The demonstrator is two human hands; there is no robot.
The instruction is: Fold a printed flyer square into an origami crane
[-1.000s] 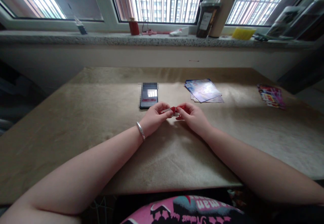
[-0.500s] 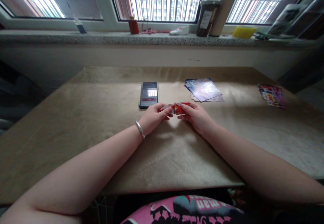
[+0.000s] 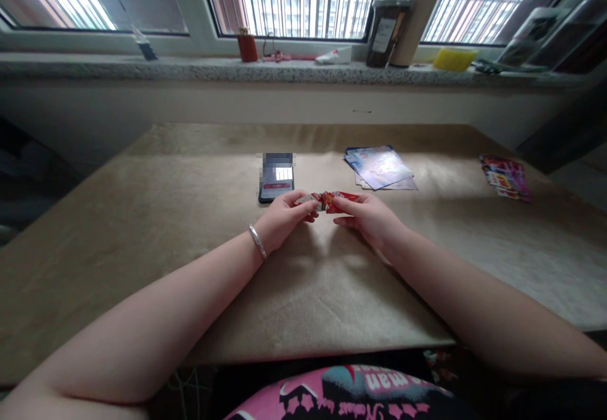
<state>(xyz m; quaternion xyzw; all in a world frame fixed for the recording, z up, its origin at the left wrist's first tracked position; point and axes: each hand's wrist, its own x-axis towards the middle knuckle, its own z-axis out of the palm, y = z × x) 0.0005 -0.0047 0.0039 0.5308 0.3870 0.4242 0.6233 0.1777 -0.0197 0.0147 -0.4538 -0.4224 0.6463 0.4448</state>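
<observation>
Both hands hold a small red wrapped packet [image 3: 329,202] over the middle of the table. My left hand [image 3: 283,217] pinches its paler, silvery end between thumb and fingers. At the red end, my right hand [image 3: 374,219] grips with the thumb on top. Between the thumbs the wrapper looks creased and narrowed; its contents are hidden. A phone [image 3: 276,179] with a lit screen lies just beyond my left hand. Past my right hand sits a loose stack of bluish-purple printed cards [image 3: 379,167].
A fan of red and purple printed packets or cards [image 3: 505,178] lies at the right on the brown table [image 3: 142,230]. Along the stone windowsill [image 3: 190,72] stand a red bottle [image 3: 247,47], a dark lidded container [image 3: 385,34] and a yellow sponge-like block [image 3: 454,59].
My hands stay on the packet and have drawn slightly apart, so more of the red wrapper shows between them. The whole view has shifted a little.
</observation>
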